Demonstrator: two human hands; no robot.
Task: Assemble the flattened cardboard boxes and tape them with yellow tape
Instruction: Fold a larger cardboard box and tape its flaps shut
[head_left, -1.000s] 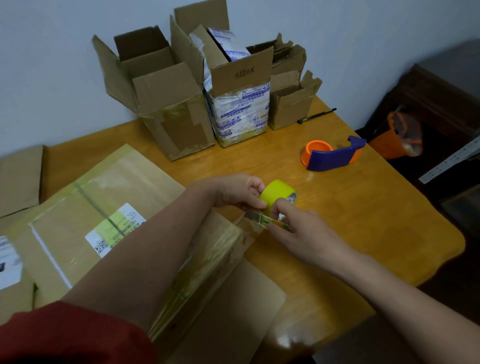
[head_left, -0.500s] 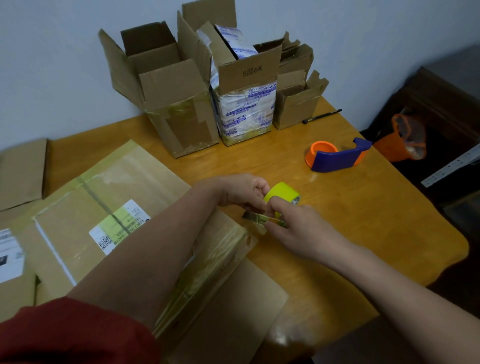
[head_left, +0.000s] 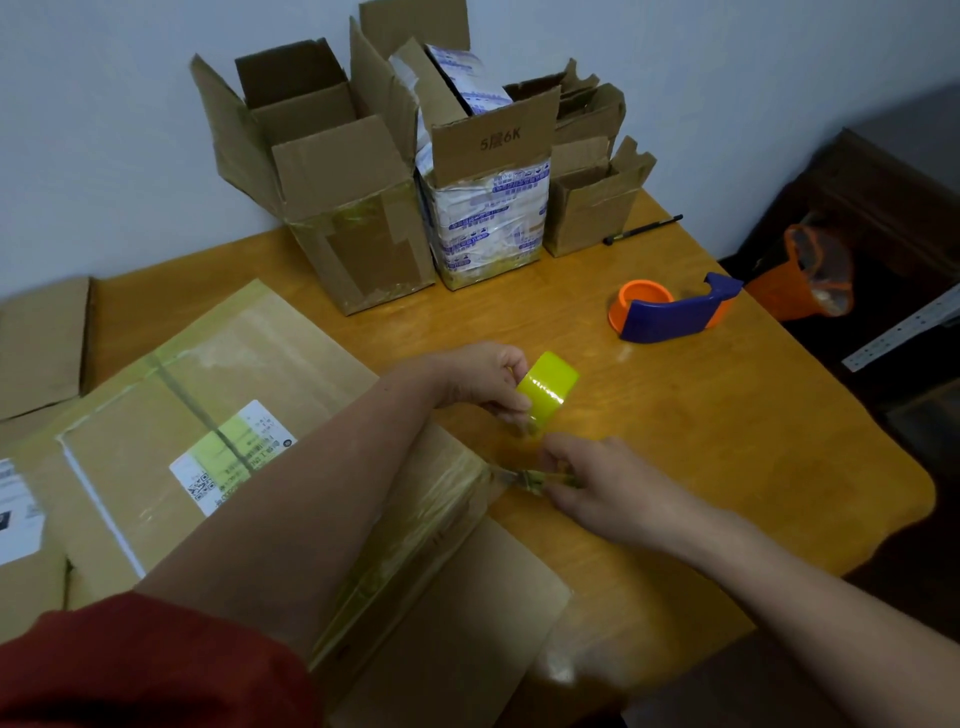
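While left hand (head_left: 475, 382) grips tape (head_left: 549, 385), right hand (head_left: 610, 488) pinches

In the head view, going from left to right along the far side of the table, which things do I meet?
large open cardboard box → box wrapped in printed film → small torn cardboard box → black pen
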